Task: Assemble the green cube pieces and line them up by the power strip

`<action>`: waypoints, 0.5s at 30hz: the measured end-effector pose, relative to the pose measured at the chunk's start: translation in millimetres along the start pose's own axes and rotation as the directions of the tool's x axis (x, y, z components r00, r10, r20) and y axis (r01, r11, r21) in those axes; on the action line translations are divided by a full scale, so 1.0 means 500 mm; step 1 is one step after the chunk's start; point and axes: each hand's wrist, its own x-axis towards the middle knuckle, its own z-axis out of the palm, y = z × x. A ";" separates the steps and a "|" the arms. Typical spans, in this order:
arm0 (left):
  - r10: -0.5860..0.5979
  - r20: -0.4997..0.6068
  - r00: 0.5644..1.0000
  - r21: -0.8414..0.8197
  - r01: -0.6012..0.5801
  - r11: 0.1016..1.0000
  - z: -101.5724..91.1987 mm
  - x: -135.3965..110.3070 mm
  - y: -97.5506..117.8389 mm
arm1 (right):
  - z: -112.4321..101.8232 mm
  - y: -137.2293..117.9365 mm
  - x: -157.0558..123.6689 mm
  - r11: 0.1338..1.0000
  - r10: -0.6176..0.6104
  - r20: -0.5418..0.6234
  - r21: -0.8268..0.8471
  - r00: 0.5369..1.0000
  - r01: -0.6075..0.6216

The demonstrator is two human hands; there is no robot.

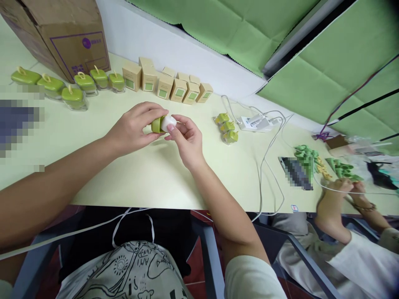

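- We have a small green-and-white piece [162, 123] between our two hands, held up over the middle of the cream tabletop [162, 182]; its green part points toward our left hand and its white rounded part toward our right.
- Our left hand [132, 128] wraps the green part, with its fingers [149, 111] pressed together and curled over the top.
- Our right hand [185, 141] pinches the white part between thumb and forefinger; its other fingers curl loosely beneath, partly hidden.
- Just ahead of our hands, three small green-topped pieces [227, 128] stand together on the table, and beyond them lies a white power adapter [255, 123] with tangled white cables [268, 166].
- Farther ahead, a row of kraft boxes with green labels [165, 81] stands near the wall.
- To their left, five green-lidded glass jars with pale loop handles [74, 97] line the table, beside a large cardboard carton [71, 37].
- At the far right, a co-worker's hands [346, 191] reach toward twisted green strips [327, 162] and a pixelated flat object [294, 173].
- Green padded curtains [324, 70] hang behind the table.
- Below, our printed white shirt [131, 265] shows at the table's edge.
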 end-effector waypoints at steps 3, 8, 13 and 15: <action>-0.185 0.069 0.980 -0.041 0.188 0.981 -0.003 0.004 0.011 | 0.003 -0.002 -0.002 1.000 0.024 0.004 0.007 1.000 -0.025; -0.312 0.137 0.940 -0.103 0.326 0.940 -0.009 0.011 0.026 | 0.008 -0.010 -0.005 0.997 0.076 -0.023 0.014 0.997 -0.075; -0.310 0.140 0.940 -0.115 0.327 0.938 -0.009 0.012 0.029 | 0.007 -0.016 -0.004 0.995 0.092 -0.015 0.044 0.996 -0.091; -0.311 0.143 0.940 -0.124 0.329 0.936 -0.009 0.012 0.029 | 0.006 -0.017 -0.004 0.994 0.098 -0.013 0.052 0.995 -0.098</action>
